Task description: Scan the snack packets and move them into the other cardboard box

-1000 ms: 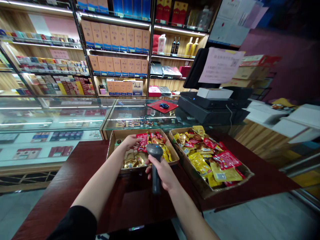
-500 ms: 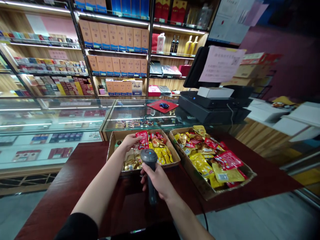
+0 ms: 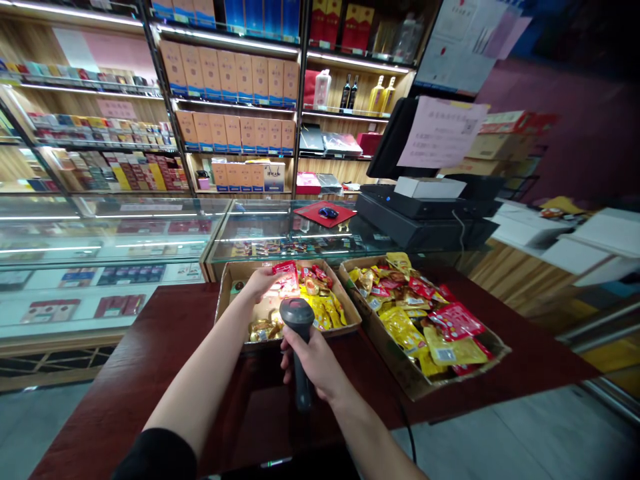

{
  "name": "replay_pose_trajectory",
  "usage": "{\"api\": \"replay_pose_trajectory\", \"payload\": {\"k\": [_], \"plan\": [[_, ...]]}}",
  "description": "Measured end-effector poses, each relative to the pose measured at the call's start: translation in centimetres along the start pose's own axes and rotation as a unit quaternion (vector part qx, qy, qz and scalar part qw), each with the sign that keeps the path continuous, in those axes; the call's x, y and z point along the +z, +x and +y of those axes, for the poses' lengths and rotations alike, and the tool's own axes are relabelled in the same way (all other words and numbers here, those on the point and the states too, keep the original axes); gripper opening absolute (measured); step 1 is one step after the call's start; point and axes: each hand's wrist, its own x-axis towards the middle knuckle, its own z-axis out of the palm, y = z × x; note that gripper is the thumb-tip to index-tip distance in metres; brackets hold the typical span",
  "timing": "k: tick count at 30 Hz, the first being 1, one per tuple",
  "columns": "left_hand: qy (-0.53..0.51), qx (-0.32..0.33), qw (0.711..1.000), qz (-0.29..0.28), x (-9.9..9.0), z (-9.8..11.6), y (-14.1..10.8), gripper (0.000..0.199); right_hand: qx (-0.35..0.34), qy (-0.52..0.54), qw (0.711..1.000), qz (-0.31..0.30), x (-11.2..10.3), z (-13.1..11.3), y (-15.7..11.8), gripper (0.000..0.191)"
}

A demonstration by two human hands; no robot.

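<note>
A dark barcode scanner (image 3: 299, 320) is upright in my right hand (image 3: 320, 363), its fingers wrapped round the handle. My left hand (image 3: 261, 283) pinches a red snack packet (image 3: 286, 277) by its left edge, above the left cardboard box (image 3: 353, 315). Bright light from the scanner falls on the packet and around it. Inside that box lie yellow packets (image 3: 325, 310), gold-wrapped pieces (image 3: 265, 327) and more red packets (image 3: 317, 273). The scanner's head covers part of the box's near side.
To the right stands a second cardboard box (image 3: 400, 370) heaped with red and yellow packets. Both boxes rest on a dark red table (image 3: 190, 373). Behind are a glass counter (image 3: 240, 223), a mouse (image 3: 328, 212) on a red mat, and a monitor (image 3: 393, 137). A cable (image 3: 411, 433) hangs at the table's front.
The scanner's light has come on and shines over the red packet and the left box. Both hands keep nearly the same place and hold.
</note>
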Motion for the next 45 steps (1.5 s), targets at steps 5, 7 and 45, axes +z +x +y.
{"api": "replay_pose_trajectory", "payload": {"k": [5,7,45], "plan": [[0.015,0.012,1.0,0.009,-0.2,-0.3,0.1,0.046,0.0,-0.006,1.0,0.002,0.0,0.1,-0.1,0.043],[0.007,0.004,1.0,-0.004,-0.2,-0.2,0.0,0.049,0.0,-0.004,1.0,0.004,0.0,0.3,-0.1,0.042],[-0.023,-0.103,0.986,-0.126,3.5,4.4,-0.8,0.041,0.135,0.156,0.976,-0.073,-10.8,-10.4,11.0,0.025]]}}
